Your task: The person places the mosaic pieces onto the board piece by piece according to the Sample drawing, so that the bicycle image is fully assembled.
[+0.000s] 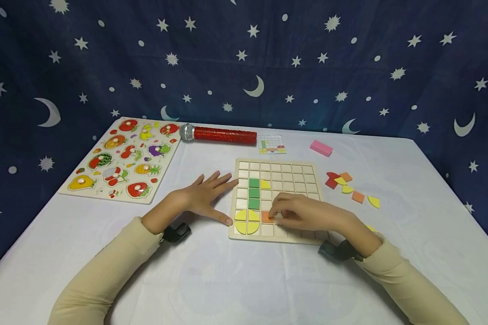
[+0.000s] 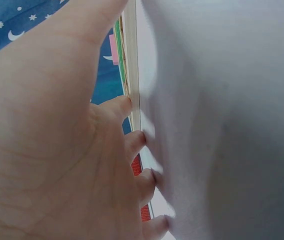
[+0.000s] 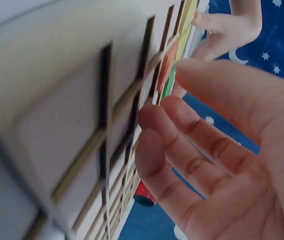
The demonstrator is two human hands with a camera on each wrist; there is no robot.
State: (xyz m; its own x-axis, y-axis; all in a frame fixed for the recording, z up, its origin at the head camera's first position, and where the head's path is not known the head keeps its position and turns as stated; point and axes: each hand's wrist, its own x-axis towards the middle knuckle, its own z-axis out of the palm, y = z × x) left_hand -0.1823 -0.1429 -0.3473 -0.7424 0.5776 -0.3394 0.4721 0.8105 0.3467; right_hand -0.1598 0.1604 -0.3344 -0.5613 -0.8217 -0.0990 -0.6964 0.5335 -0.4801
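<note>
A wooden grid board lies on the white table. It holds a column of green squares, a yellow circle made of quarters, a yellow quarter and an orange piece. My right hand rests on the board, its curled fingertips pinching the orange piece in its cell. My left hand lies flat on the table, fingers spread against the board's left edge. In the right wrist view the right hand shows bent fingers close to the board.
Loose red, orange and yellow pieces lie right of the board. Behind it are a pattern card, a pink block and a red microphone. A fruit peg puzzle sits at the far left. A starry blue curtain hangs behind.
</note>
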